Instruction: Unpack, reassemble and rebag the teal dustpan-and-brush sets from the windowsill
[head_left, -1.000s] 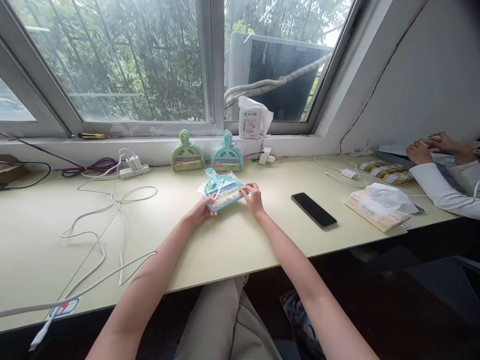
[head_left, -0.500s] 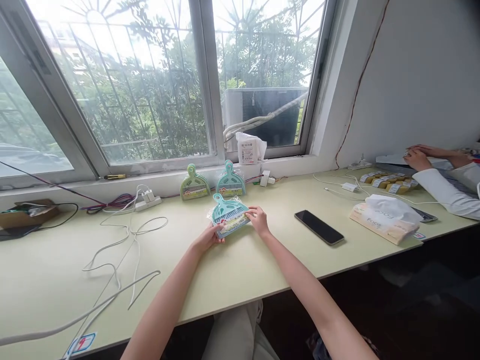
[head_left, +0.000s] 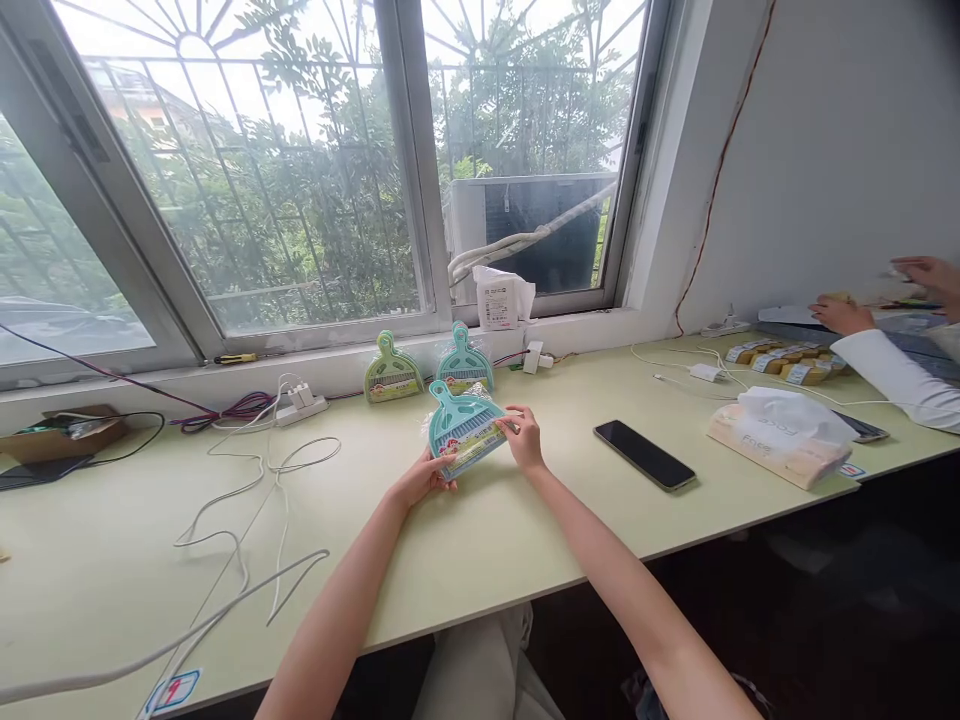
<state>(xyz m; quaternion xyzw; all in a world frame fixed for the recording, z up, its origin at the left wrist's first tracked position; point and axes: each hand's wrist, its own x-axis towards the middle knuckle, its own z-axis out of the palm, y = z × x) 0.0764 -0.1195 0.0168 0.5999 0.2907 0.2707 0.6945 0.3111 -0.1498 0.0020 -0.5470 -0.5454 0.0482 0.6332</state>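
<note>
Between my two hands is a teal dustpan and brush set [head_left: 466, 425] in clear plastic wrap, with a printed label along its lower part. My left hand [head_left: 427, 478] grips its lower left corner, the thumb in front and fingers behind. At the right edge my right hand [head_left: 523, 438] pinches the wrap or pan side; which of these I cannot tell. The set is tilted, held just above the table. Behind it, a green dustpan set [head_left: 393, 370] and another teal dustpan set [head_left: 465, 360] stand leaning against the window ledge.
A black phone [head_left: 645, 455] and a tissue pack [head_left: 780, 435] lie to the right. White cables [head_left: 247, 540] sprawl at left near a power strip [head_left: 301, 408]. At far right another person's hand [head_left: 844, 313] works near yellow packs [head_left: 784, 358].
The held dustpan set has tilted slightly, its right side higher, with both hands keeping their hold. The other person's hands have moved apart. The view has shifted slightly.
</note>
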